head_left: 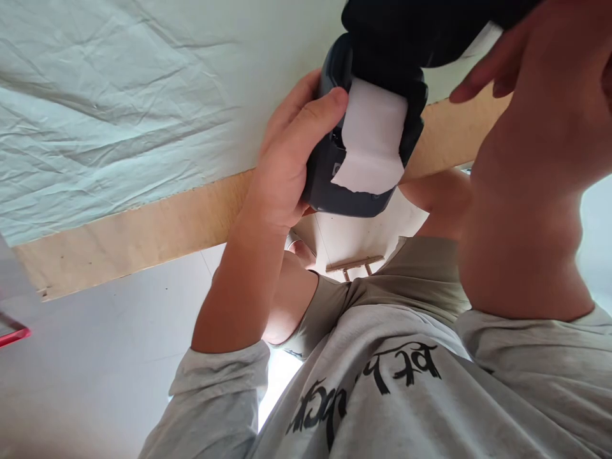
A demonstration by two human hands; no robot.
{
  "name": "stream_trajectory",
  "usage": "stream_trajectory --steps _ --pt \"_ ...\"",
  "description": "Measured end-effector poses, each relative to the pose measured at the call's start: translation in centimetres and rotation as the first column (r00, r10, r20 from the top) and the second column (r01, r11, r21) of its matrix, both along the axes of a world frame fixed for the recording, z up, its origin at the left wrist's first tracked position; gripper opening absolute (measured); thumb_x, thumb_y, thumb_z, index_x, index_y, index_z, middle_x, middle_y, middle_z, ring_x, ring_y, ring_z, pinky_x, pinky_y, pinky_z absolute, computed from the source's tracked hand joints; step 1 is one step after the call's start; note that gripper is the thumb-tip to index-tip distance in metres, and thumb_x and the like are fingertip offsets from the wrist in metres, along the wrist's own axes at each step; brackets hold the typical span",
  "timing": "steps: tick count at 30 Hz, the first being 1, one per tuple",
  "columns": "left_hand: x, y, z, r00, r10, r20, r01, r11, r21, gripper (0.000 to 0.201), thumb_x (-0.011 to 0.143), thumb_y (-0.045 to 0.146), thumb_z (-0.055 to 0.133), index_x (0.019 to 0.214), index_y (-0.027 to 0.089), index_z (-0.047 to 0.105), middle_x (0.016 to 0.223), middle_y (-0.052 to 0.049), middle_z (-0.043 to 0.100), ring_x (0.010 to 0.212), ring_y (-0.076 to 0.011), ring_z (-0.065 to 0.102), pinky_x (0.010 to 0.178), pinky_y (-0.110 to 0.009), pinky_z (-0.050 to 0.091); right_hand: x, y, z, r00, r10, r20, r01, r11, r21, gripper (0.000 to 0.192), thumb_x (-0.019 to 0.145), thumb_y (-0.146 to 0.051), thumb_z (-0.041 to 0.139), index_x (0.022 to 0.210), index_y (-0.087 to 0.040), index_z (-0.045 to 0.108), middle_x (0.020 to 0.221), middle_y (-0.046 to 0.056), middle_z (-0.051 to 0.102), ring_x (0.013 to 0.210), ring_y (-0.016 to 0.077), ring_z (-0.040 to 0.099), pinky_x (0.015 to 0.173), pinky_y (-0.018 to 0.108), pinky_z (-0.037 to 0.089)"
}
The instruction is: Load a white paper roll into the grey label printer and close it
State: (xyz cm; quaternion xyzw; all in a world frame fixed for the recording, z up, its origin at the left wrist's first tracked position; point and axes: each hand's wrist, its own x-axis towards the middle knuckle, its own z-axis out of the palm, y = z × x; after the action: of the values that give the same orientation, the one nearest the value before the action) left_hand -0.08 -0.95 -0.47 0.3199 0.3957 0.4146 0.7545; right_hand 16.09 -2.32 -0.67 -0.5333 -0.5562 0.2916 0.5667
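Note:
My left hand point(296, 146) grips the left side of a dark handheld printer point(356, 197), its thumb pressed on the rim beside the paper. A strip of white paper point(375, 134) with a torn lower edge hangs out over the printer's face. At the top of the view a black part point(396, 32) adjoins the printer; whether it is a raised lid or a separate thing I cannot tell. To the right, my right hand point(521, 57) reaches in with loosely stretched fingers, close to the black part and apart from the paper. The frame's top edge cuts off part of this hand.
A pale, wrinkled cloth point(119, 108) covers the table, whose bare wooden edge point(143, 236) runs across in front of me. Below are my legs, a pale floor point(119, 357) and a small wooden bar piece point(356, 263). A red-edged object point(16, 336) shows at far left.

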Motion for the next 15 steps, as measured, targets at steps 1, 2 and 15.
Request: stream_trajectory --steps 1,2,15 --pt "-0.1 0.1 -0.1 1.000 -0.028 0.012 0.028 0.999 0.015 0.018 0.079 0.032 0.046 0.072 0.021 0.058 0.068 -0.002 0.047 0.059 -0.0091 0.044 0.051 -0.024 0.033 -0.3 0.1 0.1 0.991 -0.075 0.114 0.070 0.996 0.048 0.038 0.080 -0.045 0.035 0.071 -0.016 0.057 0.060 -0.005 0.049 0.061 0.0013 0.053 0.055 0.019 0.040" --pt "-0.2 0.1 -0.1 0.999 -0.040 0.010 0.040 0.999 0.031 0.019 0.080 0.031 0.044 0.073 0.021 0.058 0.068 -0.002 0.048 0.062 -0.0098 0.047 0.053 -0.024 0.035 -0.5 0.1 0.3 0.969 -0.110 0.222 0.101 0.994 0.050 0.037 0.080 -0.045 0.036 0.075 -0.016 0.058 0.065 -0.004 0.053 0.063 0.0032 0.054 0.054 0.020 0.039" --pt "0.3 -0.3 0.8 0.998 0.035 -0.050 -0.036 0.999 -0.023 0.015 0.079 0.026 0.043 0.072 0.019 0.055 0.065 -0.001 0.045 0.055 -0.0077 0.040 0.052 -0.024 0.031 -1.6 1.2 4.3 0.289 0.475 0.831 0.051 0.860 -0.508 0.030 0.073 -0.045 0.046 0.101 -0.035 0.051 0.092 -0.004 0.053 0.087 0.0144 0.050 0.062 0.029 0.031"
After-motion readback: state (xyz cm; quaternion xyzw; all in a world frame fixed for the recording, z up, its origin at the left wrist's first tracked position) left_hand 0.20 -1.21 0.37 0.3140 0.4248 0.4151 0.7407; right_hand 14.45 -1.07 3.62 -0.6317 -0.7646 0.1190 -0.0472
